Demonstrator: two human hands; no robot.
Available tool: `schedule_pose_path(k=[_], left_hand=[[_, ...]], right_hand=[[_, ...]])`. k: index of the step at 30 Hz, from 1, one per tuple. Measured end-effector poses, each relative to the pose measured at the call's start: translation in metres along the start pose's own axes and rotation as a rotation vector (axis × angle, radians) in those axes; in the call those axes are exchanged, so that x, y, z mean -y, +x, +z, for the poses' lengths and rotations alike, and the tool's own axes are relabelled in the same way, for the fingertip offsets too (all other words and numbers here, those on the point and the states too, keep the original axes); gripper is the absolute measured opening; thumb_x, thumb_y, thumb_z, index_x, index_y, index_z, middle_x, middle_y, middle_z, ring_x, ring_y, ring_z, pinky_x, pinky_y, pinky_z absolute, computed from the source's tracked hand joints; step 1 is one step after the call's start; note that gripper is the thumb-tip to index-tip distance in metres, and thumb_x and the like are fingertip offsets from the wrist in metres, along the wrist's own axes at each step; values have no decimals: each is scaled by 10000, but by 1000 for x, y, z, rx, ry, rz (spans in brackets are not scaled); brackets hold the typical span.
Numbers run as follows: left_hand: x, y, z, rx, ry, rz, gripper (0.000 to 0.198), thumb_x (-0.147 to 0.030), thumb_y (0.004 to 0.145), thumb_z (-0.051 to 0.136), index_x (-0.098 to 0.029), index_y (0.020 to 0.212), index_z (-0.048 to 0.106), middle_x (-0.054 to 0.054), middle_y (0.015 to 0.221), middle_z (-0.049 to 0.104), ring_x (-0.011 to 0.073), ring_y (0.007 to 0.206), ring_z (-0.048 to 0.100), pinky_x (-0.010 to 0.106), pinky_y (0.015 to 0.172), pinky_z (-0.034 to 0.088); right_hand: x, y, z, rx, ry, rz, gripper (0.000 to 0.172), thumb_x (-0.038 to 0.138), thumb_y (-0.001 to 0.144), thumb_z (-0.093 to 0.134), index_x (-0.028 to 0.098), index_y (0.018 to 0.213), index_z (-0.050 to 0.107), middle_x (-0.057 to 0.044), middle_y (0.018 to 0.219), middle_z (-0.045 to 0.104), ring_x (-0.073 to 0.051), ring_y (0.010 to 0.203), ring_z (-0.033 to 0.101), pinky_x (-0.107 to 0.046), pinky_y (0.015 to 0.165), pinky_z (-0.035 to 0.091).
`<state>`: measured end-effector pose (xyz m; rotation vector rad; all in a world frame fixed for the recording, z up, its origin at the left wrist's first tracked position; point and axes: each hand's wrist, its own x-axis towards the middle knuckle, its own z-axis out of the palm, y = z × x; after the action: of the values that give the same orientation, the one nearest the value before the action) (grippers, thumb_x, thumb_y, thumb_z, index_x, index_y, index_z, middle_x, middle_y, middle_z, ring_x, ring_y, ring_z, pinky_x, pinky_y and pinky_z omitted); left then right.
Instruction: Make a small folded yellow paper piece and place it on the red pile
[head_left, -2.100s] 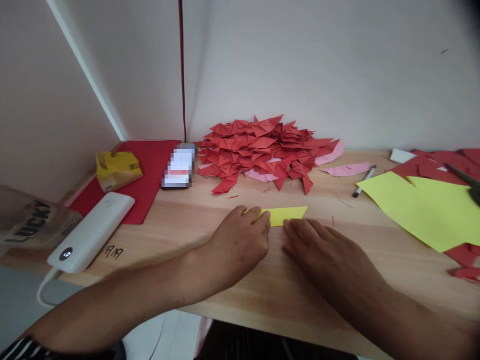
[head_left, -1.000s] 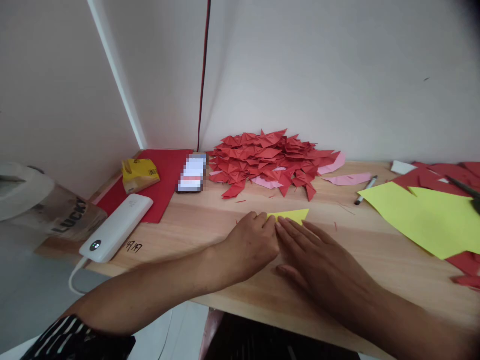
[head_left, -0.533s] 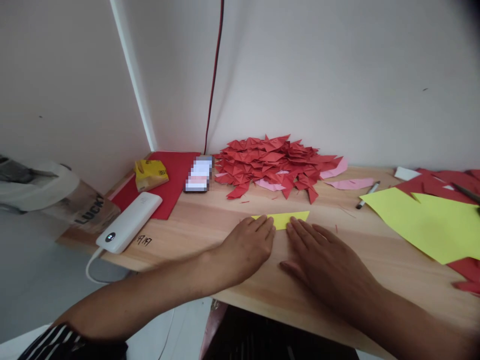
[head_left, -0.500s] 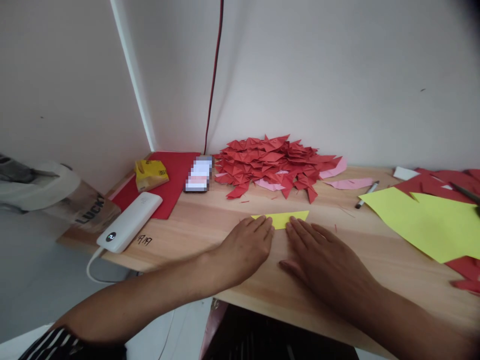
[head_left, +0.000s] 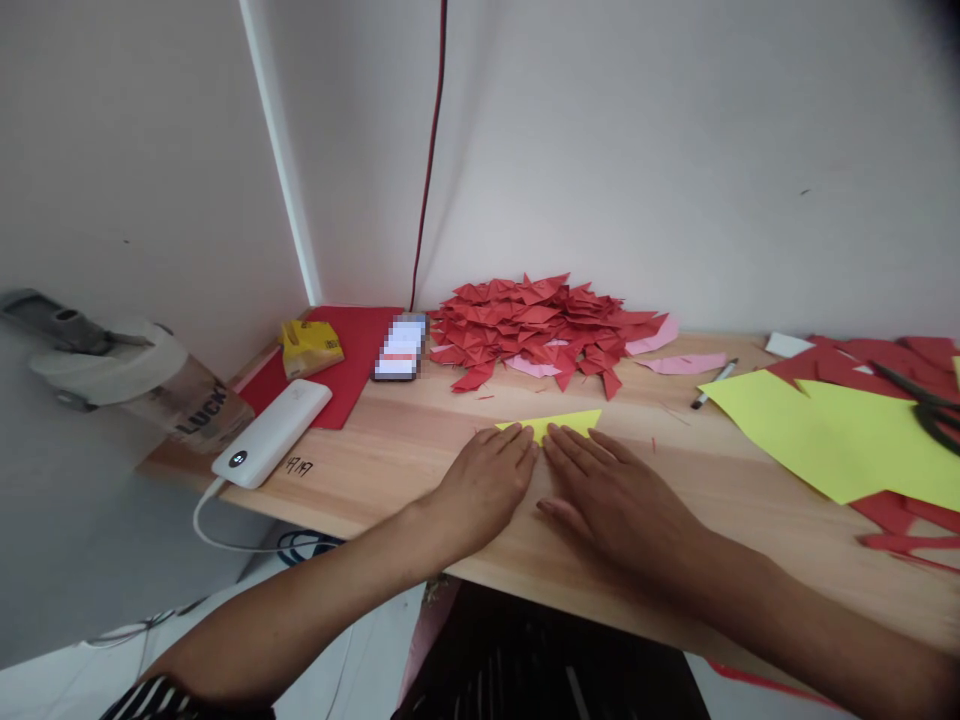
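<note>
A small folded yellow paper (head_left: 559, 423) lies flat on the wooden table (head_left: 420, 450). My left hand (head_left: 486, 484) rests palm down on the table, its fingertips pressing the paper's left end. My right hand (head_left: 611, 490) lies flat beside it, fingers stretched out and touching the paper's near edge. The two hands almost meet at the paper's middle. Most of the paper's near part is hidden under my fingers.
A heap of folded red paper pieces (head_left: 536, 325) sits by the wall. Phone (head_left: 400, 350), white power bank (head_left: 271, 432), yellow pack (head_left: 311, 346) and red sheet (head_left: 349, 360) lie at left. A big yellow sheet (head_left: 840, 430), pen (head_left: 712, 385), red scraps and scissors (head_left: 926, 400) lie at right.
My hands have drawn together over the yellow paper, the right fingers sliding left to close the gap. The view has shifted, showing more of the floor and the scissors.
</note>
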<state>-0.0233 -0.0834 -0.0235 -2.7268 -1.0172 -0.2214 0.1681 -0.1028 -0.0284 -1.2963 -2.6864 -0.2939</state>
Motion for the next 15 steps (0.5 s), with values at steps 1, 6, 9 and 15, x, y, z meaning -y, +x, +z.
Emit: schedule_pose_path(k=[1, 6, 9, 15], left_hand=[[0, -1, 1, -6, -9, 2, 363, -113, 917, 428, -82, 1244, 584, 132, 1343, 581, 223, 1265, 533, 369, 1038, 427], [5, -4, 5, -63, -105, -3, 360, -110, 891, 473, -109, 1235, 579, 140, 1329, 591, 210, 1274, 527, 385, 1029, 432], [9, -5, 7, -153, -215, -22, 318, -126, 919, 440, -138, 1196, 594, 119, 1278, 630, 185, 1252, 547, 380, 1020, 438], [13, 1, 6, -243, -500, -182, 292, -200, 914, 489, -157, 1200, 529, 101, 1148, 660, 190, 1072, 609, 376, 927, 481]], right_hand=[[-1, 0, 0, -3, -30, 14, 566, 435, 935, 459, -4, 1265, 597, -243, 1317, 580, -313, 1253, 540, -487, 1061, 394], [-6, -1, -9, -11, -144, 82, 470, 390, 918, 525, -7, 1126, 668, -261, 1210, 646, -338, 1138, 616, -488, 998, 419], [-12, 3, -20, 24, -110, 87, 314, 283, 931, 512, 52, 1035, 697, -208, 1129, 696, -297, 1035, 663, -446, 946, 436], [-38, 14, -21, -41, 133, 224, 291, 223, 913, 512, 124, 1157, 636, -109, 969, 706, -238, 862, 653, -355, 748, 457]])
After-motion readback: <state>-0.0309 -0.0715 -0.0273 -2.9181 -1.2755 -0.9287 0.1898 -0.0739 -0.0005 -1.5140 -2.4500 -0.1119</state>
